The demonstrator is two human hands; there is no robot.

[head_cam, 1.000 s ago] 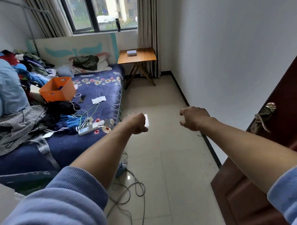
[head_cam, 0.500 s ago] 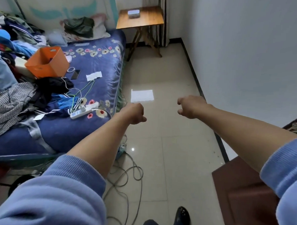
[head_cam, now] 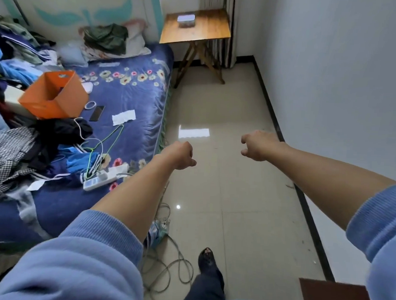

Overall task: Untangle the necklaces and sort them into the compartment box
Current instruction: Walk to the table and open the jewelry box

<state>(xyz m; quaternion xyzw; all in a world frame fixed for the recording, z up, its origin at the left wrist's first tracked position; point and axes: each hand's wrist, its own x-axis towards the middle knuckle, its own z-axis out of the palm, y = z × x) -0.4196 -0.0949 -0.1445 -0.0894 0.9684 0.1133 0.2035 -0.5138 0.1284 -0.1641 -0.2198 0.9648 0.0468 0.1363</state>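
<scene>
Plainly the work has not begun: seen from the head camera, the person stands on the tiled floor point(head_cam: 247, 196) with both arms stretched forward and nothing in either hand. No necklace can be made out anywhere. The likeliest candidate for the compartment box point(head_cam: 186, 20) is the small pale case at about twelve o'clock, far off on the wooden counter point(head_cam: 210, 31) by the curtain; it is too small to say whether it has compartments or what lies inside.

By my judgement the step in hand is the approach. The next move calls for walking up the clear strip of floor between the bed point(head_cam: 131, 107) at ten o'clock and the wall at two o'clock, stepping past the loose cables point(head_cam: 172, 268) near the person's foot point(head_cam: 208, 258) at six o'clock, then finding the necklaces.

The left hand point(head_cam: 180, 155) hangs near the middle of the frame, just right of the bed's edge, curled into a loose fist with knuckles up and holding nothing. The right hand point(head_cam: 259, 145) is level with it at about one o'clock, well apart from it, half curled with its fingers point(head_cam: 245, 140) hooked, also empty. Both forearms are bare, the blue sleeves point(head_cam: 76, 257) pushed back toward the elbows.

An orange box point(head_cam: 53, 95) and a power strip point(head_cam: 104, 177) sit among the clothes on the bed.
</scene>
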